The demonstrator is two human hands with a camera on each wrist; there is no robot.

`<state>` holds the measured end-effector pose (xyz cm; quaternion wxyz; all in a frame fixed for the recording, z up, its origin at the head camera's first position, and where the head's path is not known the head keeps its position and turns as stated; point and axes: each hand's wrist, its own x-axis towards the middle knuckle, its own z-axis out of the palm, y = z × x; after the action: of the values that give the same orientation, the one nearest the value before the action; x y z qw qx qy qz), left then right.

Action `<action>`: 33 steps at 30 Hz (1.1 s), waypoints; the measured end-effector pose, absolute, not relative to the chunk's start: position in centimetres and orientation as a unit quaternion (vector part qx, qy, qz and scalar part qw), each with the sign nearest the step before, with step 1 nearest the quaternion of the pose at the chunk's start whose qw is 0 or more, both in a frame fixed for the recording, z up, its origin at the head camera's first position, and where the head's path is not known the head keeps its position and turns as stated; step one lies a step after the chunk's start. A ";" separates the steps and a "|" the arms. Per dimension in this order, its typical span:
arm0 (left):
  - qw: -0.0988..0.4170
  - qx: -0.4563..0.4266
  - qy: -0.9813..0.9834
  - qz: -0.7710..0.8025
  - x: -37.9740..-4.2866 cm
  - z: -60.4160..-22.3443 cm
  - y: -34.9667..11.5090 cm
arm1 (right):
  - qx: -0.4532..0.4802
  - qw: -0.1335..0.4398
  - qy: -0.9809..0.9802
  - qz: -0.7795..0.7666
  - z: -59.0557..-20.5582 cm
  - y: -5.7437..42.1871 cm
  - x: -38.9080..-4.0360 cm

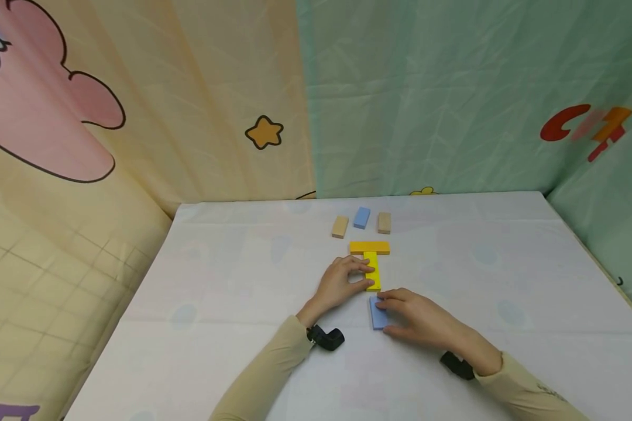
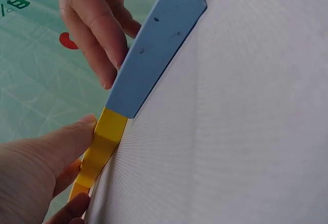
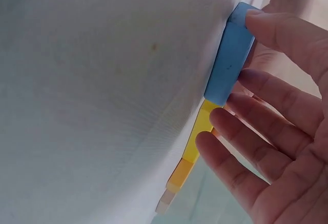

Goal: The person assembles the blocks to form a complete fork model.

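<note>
A yellow block [image 1: 375,276] lies lengthwise on the table, its far end against an orange block [image 1: 370,247] set crosswise, so the two form a T. My left hand [image 1: 341,277] holds the yellow block, thumb near its closer end and fingers further along. Just nearer to me, a blue block [image 1: 377,319] lies roughly in line with the yellow one. My right hand [image 1: 423,318] pinches it lengthwise, thumb at the near end and fingertips toward the far end. In the left wrist view the blue block [image 2: 154,49] appears to meet the yellow block [image 2: 105,139] end to end.
Beyond the orange block lie a tan block [image 1: 339,227], another blue block [image 1: 361,217] and a second tan block [image 1: 384,223], spaced apart. A white cloth [image 1: 216,280] covers the table. Printed curtains [image 1: 426,99] hang along its back and sides.
</note>
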<state>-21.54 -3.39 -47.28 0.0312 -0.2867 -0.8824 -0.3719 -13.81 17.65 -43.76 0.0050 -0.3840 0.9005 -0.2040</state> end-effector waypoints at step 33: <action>0.034 -0.290 -0.873 -0.389 -21.5 -47.1 -3.5 | -0.408 -0.045 0.895 -0.177 -43.7 16.8 -14.3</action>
<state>-21.49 -3.46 -47.14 0.0343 -0.2902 -0.8735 -0.3894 -14.29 16.79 -43.69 -0.0453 -0.4078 0.8946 -0.1769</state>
